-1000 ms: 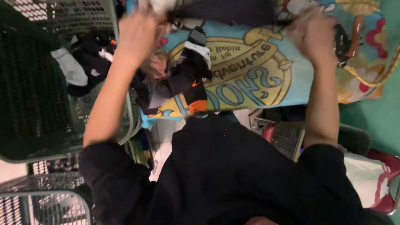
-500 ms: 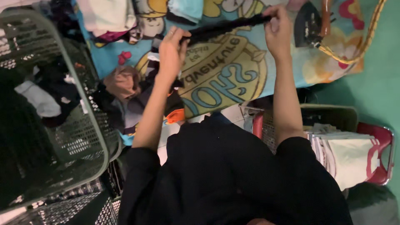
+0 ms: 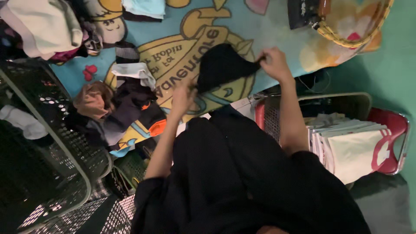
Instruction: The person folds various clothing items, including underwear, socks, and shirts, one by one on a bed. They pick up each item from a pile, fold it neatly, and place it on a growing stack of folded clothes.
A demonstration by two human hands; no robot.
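A small black garment (image 3: 222, 65) hangs between my two hands above a colourful cartoon blanket (image 3: 277, 21). My left hand (image 3: 183, 97) pinches its lower left corner. Up and to the right, my right hand (image 3: 273, 63) grips its other end. The cloth sags in a rounded fold between them. My black sleeves and black-clothed lap fill the lower middle of the view.
A grey mesh laundry basket (image 3: 65, 143) with clothes stands at the left. Loose dark and orange clothes (image 3: 125, 108) lie beside it, more (image 3: 43, 26) at top left. A red-rimmed basket (image 3: 390, 125) holds folded pale cloths at right. A wicker basket (image 3: 359, 39) sits top right.
The black garment was stretched out straight between my raised hands; now my hands are lower and closer together and the cloth droops folded between them.
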